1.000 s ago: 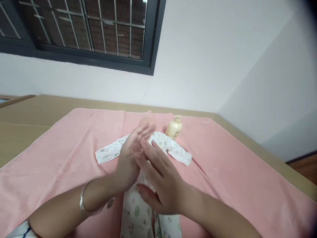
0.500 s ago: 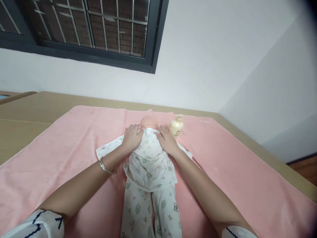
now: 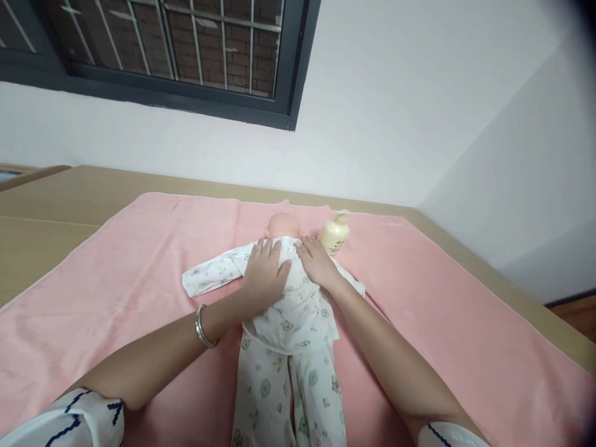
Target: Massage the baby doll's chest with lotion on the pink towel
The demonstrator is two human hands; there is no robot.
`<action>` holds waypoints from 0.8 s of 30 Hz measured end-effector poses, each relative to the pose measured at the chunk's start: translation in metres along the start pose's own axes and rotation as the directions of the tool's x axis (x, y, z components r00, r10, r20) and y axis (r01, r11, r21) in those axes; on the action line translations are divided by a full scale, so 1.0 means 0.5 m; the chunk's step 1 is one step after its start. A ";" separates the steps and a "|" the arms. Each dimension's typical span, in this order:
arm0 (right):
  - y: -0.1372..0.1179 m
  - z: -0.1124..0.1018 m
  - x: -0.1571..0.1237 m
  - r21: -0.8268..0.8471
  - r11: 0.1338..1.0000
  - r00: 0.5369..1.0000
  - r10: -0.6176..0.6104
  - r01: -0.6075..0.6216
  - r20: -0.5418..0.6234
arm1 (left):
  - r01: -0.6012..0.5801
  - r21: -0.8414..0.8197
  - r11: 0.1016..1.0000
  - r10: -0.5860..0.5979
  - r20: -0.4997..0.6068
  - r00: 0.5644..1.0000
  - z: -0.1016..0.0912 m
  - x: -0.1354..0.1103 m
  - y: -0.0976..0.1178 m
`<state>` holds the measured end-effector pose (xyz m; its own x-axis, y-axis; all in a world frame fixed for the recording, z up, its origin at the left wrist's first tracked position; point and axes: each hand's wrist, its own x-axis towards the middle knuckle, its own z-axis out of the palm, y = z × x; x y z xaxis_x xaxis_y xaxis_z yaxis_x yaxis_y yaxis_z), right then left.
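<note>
A baby doll lies stretched out, its bald head toward the wall and no face showing. It wears a white printed top and matching trousers, with sleeves spread to both sides. My left hand rests flat on the upper left of the top, fingers extended toward the head. On the right shoulder lies my right hand, its fingers also stretched out. Just beyond that hand a cream pump bottle stands beside the doll's head. The doll's right shoulder is partly hidden under my hand.
A pink cloth covers much of the wooden surface beneath the doll. Behind it rises a white wall with a dark-framed, barred window at upper left. Another wall meets it on the right.
My left hand has slid from the doll's left shoulder inward and down onto the back of the top, uncovering the left sleeve. My right hand stays at the right shoulder. The view has shifted slightly.
</note>
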<state>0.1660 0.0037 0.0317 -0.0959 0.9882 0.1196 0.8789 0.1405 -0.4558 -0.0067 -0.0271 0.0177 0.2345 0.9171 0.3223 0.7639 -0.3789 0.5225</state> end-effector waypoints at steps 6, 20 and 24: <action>-0.060 0.006 -0.067 -0.122 0.992 0.999 -0.034 0.029 -0.038 | 0.038 -0.090 0.995 -0.040 -0.014 0.999 -0.021 0.046 -0.026; -0.033 -0.025 -0.027 -0.101 0.991 0.996 -0.086 0.089 0.038 | -0.053 0.089 0.995 0.051 0.034 0.998 -0.039 -0.003 0.021; -0.119 -0.053 -0.108 -0.289 0.956 0.995 -0.009 0.039 0.104 | 0.110 0.065 0.992 -0.114 0.060 0.992 -0.061 0.065 -0.025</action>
<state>0.1315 -0.0598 0.0758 -0.1522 0.9878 0.0315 0.9720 0.1554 -0.1761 -0.0269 0.0037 0.0455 0.1817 0.9601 0.2127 0.8225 -0.2669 0.5022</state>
